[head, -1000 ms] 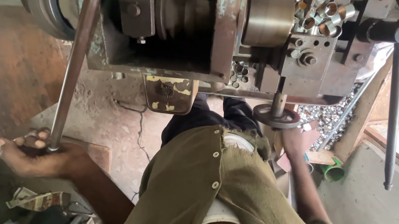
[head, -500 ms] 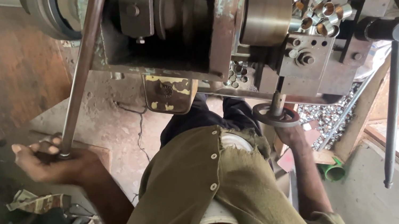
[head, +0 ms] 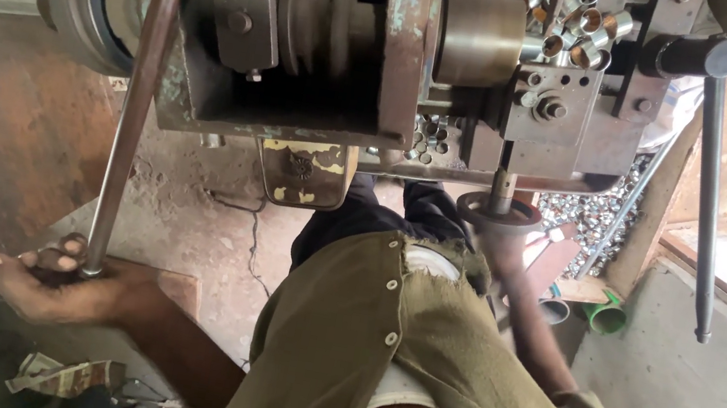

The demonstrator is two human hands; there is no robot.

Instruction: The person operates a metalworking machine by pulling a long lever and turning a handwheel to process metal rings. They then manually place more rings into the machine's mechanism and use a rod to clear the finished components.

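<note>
Lever rod (head: 137, 97), long grey steel, left hand (head: 59, 286) fingers curled round end, right hand (head: 503, 242) blurred, grip unclear.

Machine body (head: 311, 48) blocks above; open floor (head: 202, 226) between long lever (head: 137, 97) and torso.

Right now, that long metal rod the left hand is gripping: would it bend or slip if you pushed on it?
The long metal rod looks like solid steel, straight along its whole visible length, so it is probably stiff and fairly heavy. Its surface seems smooth and slightly shiny, so it might slip; the left hand wraps its fingers around the lower end. Its top disappears into the machine, so it likely pivots rather than lifting free.
</note>
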